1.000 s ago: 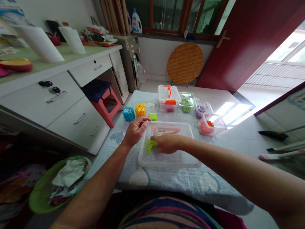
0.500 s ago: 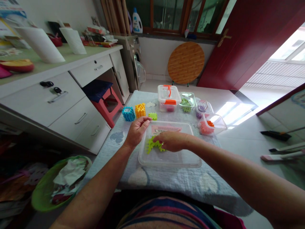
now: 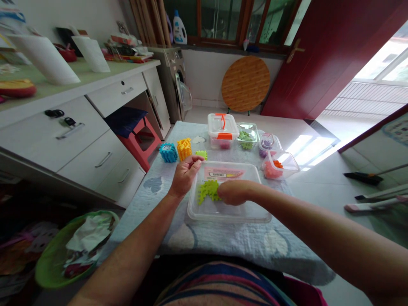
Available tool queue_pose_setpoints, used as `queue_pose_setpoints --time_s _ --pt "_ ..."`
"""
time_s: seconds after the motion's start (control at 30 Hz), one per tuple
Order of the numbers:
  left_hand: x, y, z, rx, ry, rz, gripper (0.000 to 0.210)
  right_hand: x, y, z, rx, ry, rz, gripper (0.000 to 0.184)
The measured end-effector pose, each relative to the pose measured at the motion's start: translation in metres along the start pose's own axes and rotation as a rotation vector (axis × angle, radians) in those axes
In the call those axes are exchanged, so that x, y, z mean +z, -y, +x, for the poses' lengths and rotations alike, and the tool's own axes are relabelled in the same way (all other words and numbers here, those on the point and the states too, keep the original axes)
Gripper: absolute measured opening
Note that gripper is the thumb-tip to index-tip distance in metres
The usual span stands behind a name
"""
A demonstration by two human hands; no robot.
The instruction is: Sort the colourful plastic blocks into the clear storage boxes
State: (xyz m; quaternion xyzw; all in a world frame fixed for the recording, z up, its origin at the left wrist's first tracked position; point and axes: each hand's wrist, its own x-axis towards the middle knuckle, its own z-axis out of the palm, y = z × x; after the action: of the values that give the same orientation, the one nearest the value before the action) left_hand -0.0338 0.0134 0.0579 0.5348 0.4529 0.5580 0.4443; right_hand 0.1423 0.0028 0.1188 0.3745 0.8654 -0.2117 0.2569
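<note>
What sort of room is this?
Probably a household utility room: a front-loading washing machine with its door open, a blue-capped bottle on the windowsill, and white paper rolls on a counter.

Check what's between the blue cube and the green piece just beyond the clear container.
In the head view, the yellow block stands between blue cube and green piece.

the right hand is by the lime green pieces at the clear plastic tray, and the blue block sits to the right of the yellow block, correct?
Not quite: the blue block sits to the left of the yellow block, as the head view shows. The right hand is indeed by the lime green pieces at the clear plastic tray.
</note>
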Motion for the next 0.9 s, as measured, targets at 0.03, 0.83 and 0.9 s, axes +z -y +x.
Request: queue_pose_setpoints --time_s 0.03,0.83,0.9 --pt "0.000 0.000 0.000 -0.001 0.002 0.005 0.025 -0.002 0.001 -0.001 -0.021 0.019 -0.005 0.025" --pt "-0.054 -0.022 0.005 0.173 0.003 0.455 0.022 -0.004 0.008 0.017 -0.038 -0.292 0.098 0.038" --pt "-0.055 -0.018 0.003 0.165 0.011 0.465 0.022 -0.005 0.008 0.016 -0.035 -0.274 0.101 0.039"
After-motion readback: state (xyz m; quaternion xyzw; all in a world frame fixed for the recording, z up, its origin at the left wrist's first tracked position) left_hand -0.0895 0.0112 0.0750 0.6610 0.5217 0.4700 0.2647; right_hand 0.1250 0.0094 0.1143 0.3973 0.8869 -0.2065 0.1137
